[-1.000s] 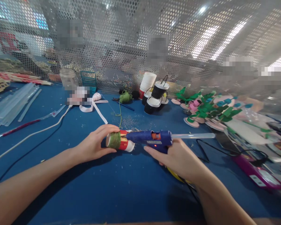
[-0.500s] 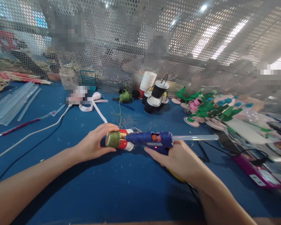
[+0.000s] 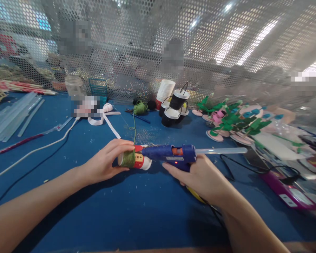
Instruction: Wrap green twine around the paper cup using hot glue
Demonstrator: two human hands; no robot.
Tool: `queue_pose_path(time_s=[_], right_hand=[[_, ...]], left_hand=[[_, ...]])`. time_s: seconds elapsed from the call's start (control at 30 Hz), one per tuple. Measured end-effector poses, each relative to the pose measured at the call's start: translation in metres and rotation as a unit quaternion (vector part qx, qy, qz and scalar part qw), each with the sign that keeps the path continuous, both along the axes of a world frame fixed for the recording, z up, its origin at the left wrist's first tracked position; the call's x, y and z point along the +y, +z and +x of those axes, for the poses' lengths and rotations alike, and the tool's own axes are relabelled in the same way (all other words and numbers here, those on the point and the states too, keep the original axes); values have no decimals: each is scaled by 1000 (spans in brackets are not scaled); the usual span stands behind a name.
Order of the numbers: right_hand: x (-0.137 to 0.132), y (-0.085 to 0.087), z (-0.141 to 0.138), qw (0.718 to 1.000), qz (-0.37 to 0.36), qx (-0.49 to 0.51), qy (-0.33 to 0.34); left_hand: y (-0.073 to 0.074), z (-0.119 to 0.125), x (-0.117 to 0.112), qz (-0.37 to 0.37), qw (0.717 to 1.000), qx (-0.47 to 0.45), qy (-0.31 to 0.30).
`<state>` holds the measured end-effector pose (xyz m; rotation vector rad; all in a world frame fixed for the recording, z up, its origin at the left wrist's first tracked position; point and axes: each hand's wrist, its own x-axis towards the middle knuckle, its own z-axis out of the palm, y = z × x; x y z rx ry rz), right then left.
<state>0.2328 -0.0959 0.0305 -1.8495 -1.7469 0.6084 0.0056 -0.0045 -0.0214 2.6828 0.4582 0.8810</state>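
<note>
My left hand [image 3: 107,160] is closed around the base end of a paper cup [image 3: 139,161] lying on its side, red and white where it is bare. Green yarn [image 3: 128,160] is wound round the part near my fingers, and its strand runs back to a green yarn ball [image 3: 140,108]. In my right hand [image 3: 197,175] is a blue hot glue gun [image 3: 171,154] with a lit red light. Its nozzle points left at the cup, close to the edge of the yarn; whether it touches, I cannot tell. A clear glue stick [image 3: 221,151] sticks out of its back.
Behind stand black-wrapped cups with handles [image 3: 171,116] and a stack of white cups [image 3: 165,90]. Green paper plants [image 3: 234,119] and a purple power strip [image 3: 289,189] are at right. Glue sticks [image 3: 15,114] and a white cable [image 3: 42,148] lie left. A perforated metal screen [image 3: 131,45] rises behind.
The cup has turned a little in my left hand, showing more of its yellow and red print. The glue gun's nozzle has shifted slightly right and up along the cup.
</note>
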Motion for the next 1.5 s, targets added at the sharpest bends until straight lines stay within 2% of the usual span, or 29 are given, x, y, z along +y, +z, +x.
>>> queue_pose_path(time_s=[0.33,0.8,1.1,1.5], right_hand=[[1,5,-2,1000,0,0,-22],[-3,4,3,999,-26,5,-34],[0,8,-1,999,-17,12,-29],[-3,2,2,999,-16,1,-41]], left_hand=[[3,1,-2,58,998,1,-16],[0,1,-1,54,998,-15,-41],[2,0,-3,113,992,6,-60],[-1,1,-2,54,998,-23,-22]])
